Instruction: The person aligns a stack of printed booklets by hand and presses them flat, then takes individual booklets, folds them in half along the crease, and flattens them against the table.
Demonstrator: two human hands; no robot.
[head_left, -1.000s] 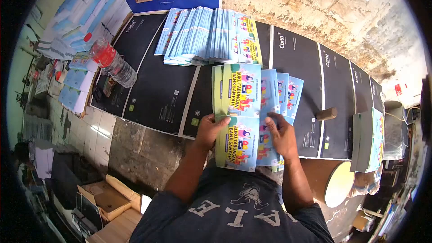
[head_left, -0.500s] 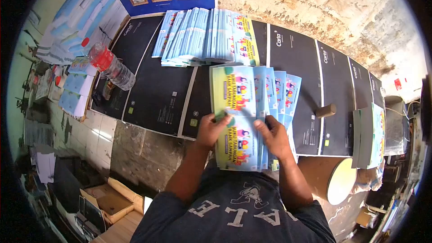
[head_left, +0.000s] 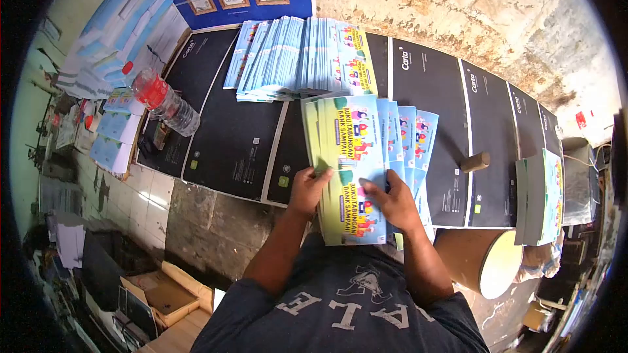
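Observation:
Close to my body, a sheaf of printed booklets (head_left: 358, 150) with yellow and light-blue covers spans both hands. My left hand (head_left: 307, 191) is closed on its left edge, thumb on top near the middle. From the right, my right hand (head_left: 395, 205) grips the sheaf, its thumb lying over the top cover and its other fingers hidden beneath or behind. Several yellow edges show stepped along the left side. Beyond the right edge, more booklets (head_left: 424, 134) fan out in overlapping steps. A long row of overlapping booklets (head_left: 278, 59) lies farther back.
Black boards marked Carta cover the table (head_left: 432, 85). On it stand a short brown cylinder (head_left: 475, 161) and, at the right end, another booklet stack (head_left: 541, 196). A plastic bottle (head_left: 167, 101) is at left. Below the right edge sits a brown drum (head_left: 477, 261).
The top booklets have slid slightly right, so more yellow edges show at left. My right thumb has moved left over the cover. The camera view has shifted slightly.

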